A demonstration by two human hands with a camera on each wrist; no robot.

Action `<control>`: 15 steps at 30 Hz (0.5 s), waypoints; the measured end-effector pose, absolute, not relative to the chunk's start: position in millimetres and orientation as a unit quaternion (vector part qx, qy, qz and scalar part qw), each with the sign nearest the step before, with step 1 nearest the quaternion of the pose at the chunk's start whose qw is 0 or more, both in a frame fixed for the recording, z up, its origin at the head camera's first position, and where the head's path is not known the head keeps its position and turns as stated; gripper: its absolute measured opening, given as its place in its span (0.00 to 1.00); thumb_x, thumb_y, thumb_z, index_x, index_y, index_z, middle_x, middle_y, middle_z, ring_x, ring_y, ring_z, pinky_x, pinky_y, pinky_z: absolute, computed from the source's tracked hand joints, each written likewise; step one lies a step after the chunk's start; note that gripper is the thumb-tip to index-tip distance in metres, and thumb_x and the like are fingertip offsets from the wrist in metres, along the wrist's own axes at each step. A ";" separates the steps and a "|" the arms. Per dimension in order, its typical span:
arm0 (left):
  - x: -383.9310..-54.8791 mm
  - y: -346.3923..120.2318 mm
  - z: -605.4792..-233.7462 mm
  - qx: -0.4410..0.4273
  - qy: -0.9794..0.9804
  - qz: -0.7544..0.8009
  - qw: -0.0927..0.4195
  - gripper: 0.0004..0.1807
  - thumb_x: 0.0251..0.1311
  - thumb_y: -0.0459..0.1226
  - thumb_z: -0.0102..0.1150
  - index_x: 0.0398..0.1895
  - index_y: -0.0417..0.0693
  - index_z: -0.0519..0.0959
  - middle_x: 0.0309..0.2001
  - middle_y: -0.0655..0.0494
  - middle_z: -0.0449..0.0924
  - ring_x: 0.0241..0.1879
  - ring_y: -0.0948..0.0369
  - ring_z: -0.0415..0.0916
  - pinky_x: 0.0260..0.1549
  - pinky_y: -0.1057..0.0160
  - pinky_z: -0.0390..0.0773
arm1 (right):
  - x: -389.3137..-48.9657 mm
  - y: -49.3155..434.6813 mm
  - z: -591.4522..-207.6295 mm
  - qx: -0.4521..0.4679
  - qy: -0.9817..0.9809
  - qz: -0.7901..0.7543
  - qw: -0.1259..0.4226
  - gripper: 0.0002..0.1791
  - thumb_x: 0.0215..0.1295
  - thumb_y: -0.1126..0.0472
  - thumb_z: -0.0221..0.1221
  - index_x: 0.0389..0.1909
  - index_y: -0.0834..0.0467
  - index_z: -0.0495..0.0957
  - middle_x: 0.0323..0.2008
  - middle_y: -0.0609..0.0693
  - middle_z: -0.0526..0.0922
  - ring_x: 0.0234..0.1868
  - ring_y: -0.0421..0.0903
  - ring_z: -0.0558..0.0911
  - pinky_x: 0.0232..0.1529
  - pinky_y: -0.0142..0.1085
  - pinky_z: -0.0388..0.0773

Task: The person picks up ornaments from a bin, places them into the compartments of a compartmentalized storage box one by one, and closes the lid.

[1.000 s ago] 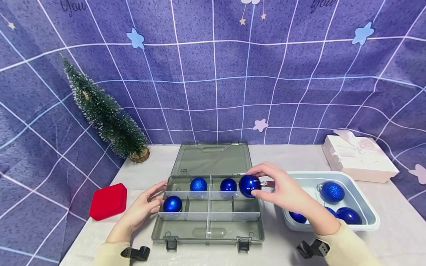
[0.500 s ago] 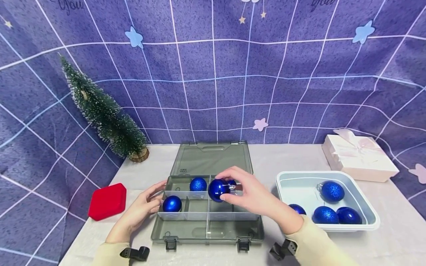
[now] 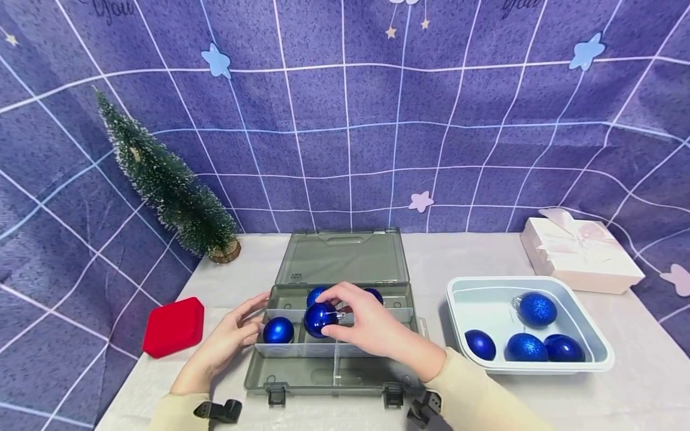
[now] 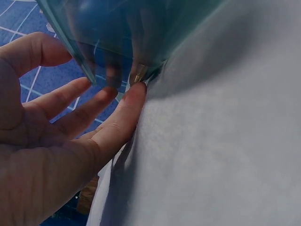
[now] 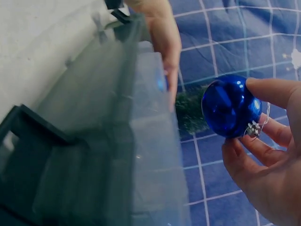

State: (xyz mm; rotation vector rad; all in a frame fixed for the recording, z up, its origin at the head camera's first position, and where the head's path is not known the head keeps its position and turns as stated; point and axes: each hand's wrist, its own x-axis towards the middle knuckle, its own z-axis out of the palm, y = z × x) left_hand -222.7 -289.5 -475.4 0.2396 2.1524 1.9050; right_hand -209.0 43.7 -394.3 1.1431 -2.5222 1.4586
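The right hand [image 3: 372, 328] pinches a shiny ball [image 3: 320, 319] over the case [image 3: 302, 368]. The left hand [image 3: 229, 342], fingers loosely extended, touches the case's side; another ball [image 3: 278, 330] sits inside just beside it. Right of the right hand, a tub [image 3: 482, 306] holds four balls [image 3: 526, 347].

Cream sleeves [image 3: 487, 392], black wrist mounts [image 3: 232, 410] (rather boxy)
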 end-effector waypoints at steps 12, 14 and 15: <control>-222.9 -289.9 -476.0 0.082 0.739 0.656 0.130 0.40 0.65 0.24 0.51 0.81 0.39 0.52 0.76 0.30 0.51 0.51 0.57 0.74 0.43 0.63 0.80 | -211.9 18.6 -416.6 0.336 -0.843 0.419 0.019 0.22 0.59 0.62 0.73 0.54 0.56 0.79 0.48 0.48 0.81 0.49 0.44 0.80 0.51 0.36 0.77; -222.8 -289.8 -475.7 0.082 0.739 0.656 0.131 0.40 0.65 0.24 0.51 0.81 0.39 0.52 0.76 0.30 0.51 0.51 0.57 0.74 0.44 0.62 0.81 | -211.9 16.8 -419.4 0.331 -0.848 0.413 0.026 0.22 0.58 0.62 0.74 0.53 0.57 0.79 0.48 0.49 0.82 0.48 0.45 0.80 0.52 0.38 0.77; -222.6 -289.7 -475.2 0.082 0.739 0.656 0.132 0.40 0.65 0.24 0.51 0.81 0.39 0.52 0.76 0.30 0.51 0.51 0.57 0.74 0.44 0.62 0.81 | -212.0 16.1 -420.7 0.328 -0.851 0.410 0.029 0.22 0.57 0.63 0.74 0.52 0.57 0.79 0.47 0.49 0.82 0.48 0.45 0.80 0.51 0.38 0.77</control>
